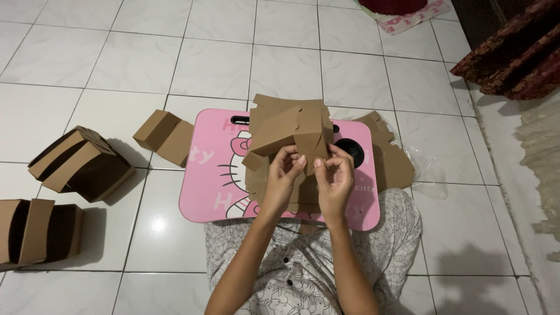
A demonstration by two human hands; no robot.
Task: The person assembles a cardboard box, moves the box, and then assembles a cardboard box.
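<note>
A half-folded brown cardboard box (291, 129) is lifted above a pink lap table (204, 186) with a cartoon cat print. My left hand (284, 172) pinches the box's lower flap from the left. My right hand (334, 175) grips the same lower edge from the right, fingers curled onto the cardboard. More flat cardboard blanks (262, 181) lie on the lap table under the box.
A folded box (164, 137) sits on the white tile floor left of the table. Two stacks of folded boxes (79, 164) (32, 232) stand at far left. Flat blanks and clear plastic wrap (424, 169) lie to the right; dark red fabric (516, 55) is at top right.
</note>
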